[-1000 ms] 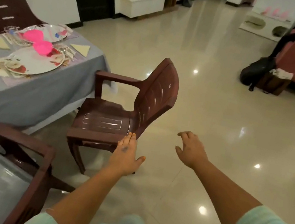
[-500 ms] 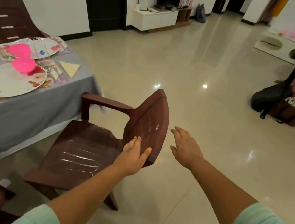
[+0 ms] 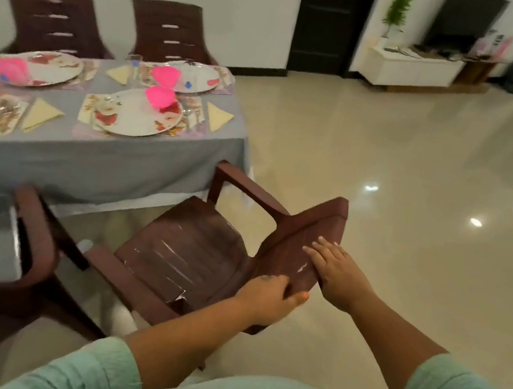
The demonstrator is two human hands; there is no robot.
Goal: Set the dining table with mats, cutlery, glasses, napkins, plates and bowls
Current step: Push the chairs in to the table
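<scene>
A brown plastic armchair stands by the corner of the dining table, which wears a grey cloth. My left hand grips the near edge of the chair's backrest, thumb underneath. My right hand presses flat against the outer face of the backrest, fingers straight. On the table lie floral plates on patterned mats, pink bowls, folded yellow napkins and a glass.
A second brown armchair stands at the lower left, close to the first. Two more chairs sit behind the table against the wall. Glossy tiled floor opens to the right; a white TV cabinet and dark door lie far back.
Both hands have reached the chair: the left now grips the backrest edge and the right lies flat on it. My view has swung left, showing more of the table.
</scene>
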